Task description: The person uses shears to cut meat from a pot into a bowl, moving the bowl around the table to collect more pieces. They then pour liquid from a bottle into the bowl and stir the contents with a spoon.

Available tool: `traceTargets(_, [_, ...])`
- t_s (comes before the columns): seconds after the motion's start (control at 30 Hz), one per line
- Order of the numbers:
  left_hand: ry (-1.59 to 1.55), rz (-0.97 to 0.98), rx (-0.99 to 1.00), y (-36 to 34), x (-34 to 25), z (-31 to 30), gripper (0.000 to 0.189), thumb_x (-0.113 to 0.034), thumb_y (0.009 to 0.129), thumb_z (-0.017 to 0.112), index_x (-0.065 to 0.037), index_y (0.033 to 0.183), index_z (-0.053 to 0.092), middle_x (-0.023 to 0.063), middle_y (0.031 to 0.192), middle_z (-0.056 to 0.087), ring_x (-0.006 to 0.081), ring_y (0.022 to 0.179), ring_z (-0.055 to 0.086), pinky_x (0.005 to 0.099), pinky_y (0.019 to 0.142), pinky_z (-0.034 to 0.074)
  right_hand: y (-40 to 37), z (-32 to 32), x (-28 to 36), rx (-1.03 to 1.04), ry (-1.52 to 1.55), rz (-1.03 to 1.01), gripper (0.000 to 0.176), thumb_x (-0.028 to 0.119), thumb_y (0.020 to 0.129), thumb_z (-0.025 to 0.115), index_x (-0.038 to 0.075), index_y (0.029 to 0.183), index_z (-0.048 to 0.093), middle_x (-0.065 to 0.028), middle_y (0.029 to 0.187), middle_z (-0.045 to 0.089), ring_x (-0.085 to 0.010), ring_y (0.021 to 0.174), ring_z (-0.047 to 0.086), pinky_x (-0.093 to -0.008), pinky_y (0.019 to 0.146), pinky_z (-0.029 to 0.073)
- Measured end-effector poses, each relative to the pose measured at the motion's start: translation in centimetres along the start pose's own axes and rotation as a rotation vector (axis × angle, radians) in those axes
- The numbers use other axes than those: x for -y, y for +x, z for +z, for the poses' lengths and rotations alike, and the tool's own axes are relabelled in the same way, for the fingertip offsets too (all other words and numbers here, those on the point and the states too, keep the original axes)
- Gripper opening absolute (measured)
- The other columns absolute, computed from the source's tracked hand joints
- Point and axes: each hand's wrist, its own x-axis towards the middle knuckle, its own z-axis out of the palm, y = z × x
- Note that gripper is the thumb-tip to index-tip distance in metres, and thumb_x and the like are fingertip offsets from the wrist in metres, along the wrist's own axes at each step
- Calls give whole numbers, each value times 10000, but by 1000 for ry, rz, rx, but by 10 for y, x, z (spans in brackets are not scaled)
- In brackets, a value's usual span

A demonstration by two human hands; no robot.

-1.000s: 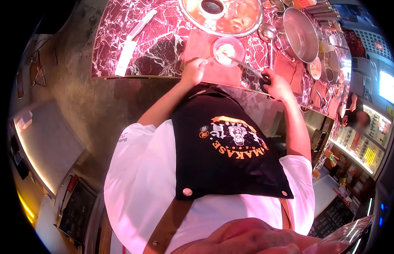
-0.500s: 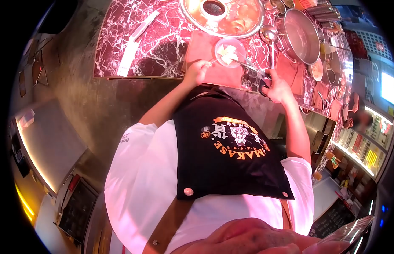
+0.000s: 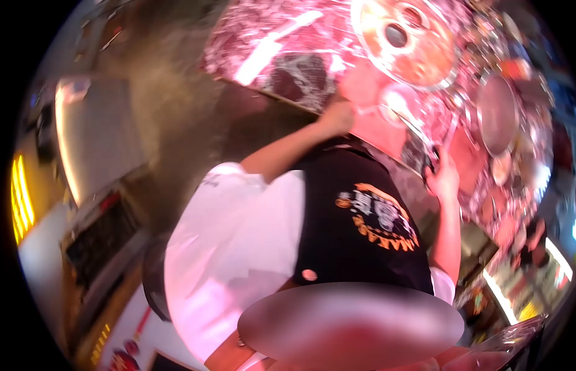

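Observation:
My left hand [image 3: 339, 117] is closed at the table's front edge, left of a small clear bowl [image 3: 400, 98]. Motion blur hides what lies between its fingers. My right hand [image 3: 444, 176] is closed around the dark handles of scissors [image 3: 418, 128], whose blades point up and left toward the bowl. Pale contents in the bowl show as a bright smear. Beneath the bowl lies a flat reddish-brown mat [image 3: 378, 127], reaching the table edge.
Behind the bowl stands a large round pan [image 3: 427, 59] with a dark round opening. A deep metal pot [image 3: 498, 117] is to the right, with blurred dishes around it. The marble table [image 3: 297, 77] ends along a slanting front edge.
The view has swung, so the table and both hands appear farther right and lower, and blurrier. My left hand appears a little farther from the bowl. The scissors remain in my right hand.

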Motion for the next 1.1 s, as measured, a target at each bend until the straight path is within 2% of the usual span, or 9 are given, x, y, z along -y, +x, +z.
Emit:
traceTargets(0.1, [65,-203,173,0,-27,-10,223,-159,874,500,-36,939,675,236,927,674,419,870,646,489,777,504,19,15,3,-5,-56,-111,569,61,730,686,106,1275,527,-182,1070,622,-383,1005,612,-460,850,509])
traceTargets(0.4, [-164,-147,84,-23,-50,-53,296,-269,890,566,-36,1021,695,189,961,700,338,893,676,414,797,518,33,7,-11,3,112,-71,479,89,776,684,96,1244,578,-195,1088,655,-371,1015,651,-440,838,529])
traceTargets(0.5, [-240,-263,183,-17,-65,-63,301,-264,922,619,-34,1097,703,152,1052,712,247,949,681,361,835,516,35,43,-24,267,98,249,448,218,784,689,45,1187,598,-227,996,671,-387,979,653,-483,831,518])
traceTargets(0.53, [-313,-283,178,-17,-12,-41,296,-250,960,599,-6,1101,688,140,1066,701,210,968,658,338,850,503,35,62,-35,-6,112,26,467,238,751,704,20,1148,588,-231,1008,665,-389,981,647,-497,832,515])
traceTargets(0.6, [-274,-123,35,-16,-1,-34,252,-204,978,597,18,1080,659,78,947,663,169,887,606,307,813,487,26,46,-17,-79,183,35,479,209,715,681,61,1158,577,-208,1040,657,-390,971,643,-500,811,516])
traceTargets(0.7, [-438,-406,118,-10,22,-35,238,-202,982,594,24,1030,649,68,907,640,153,847,573,290,790,473,17,49,-1,-142,308,105,450,201,727,671,120,1162,592,-162,1001,662,-377,939,644,-475,784,524])
traceTargets(0.77, [-271,-201,83,7,44,-24,232,-199,982,594,23,1025,644,65,908,640,145,835,564,289,775,470,2,53,-2,-237,505,149,439,200,736,671,126,1164,603,-146,990,662,-376,928,644,-476,777,520])
traceTargets(0.8, [-328,-79,18,11,59,-14,204,-208,999,577,-20,1012,655,-10,762,543,57,634,440,216,547,354,-5,57,-3,-283,510,154,443,202,735,677,118,1164,608,-147,998,664,-369,933,647,-474,779,519])
traceTargets(1.1, [-614,-248,68,31,-20,-19,160,-207,1003,567,-64,975,633,-44,701,516,25,579,414,181,501,301,-38,79,-16,-364,618,270,543,193,724,660,108,1247,542,-161,1053,646,-356,982,646,-443,834,516])
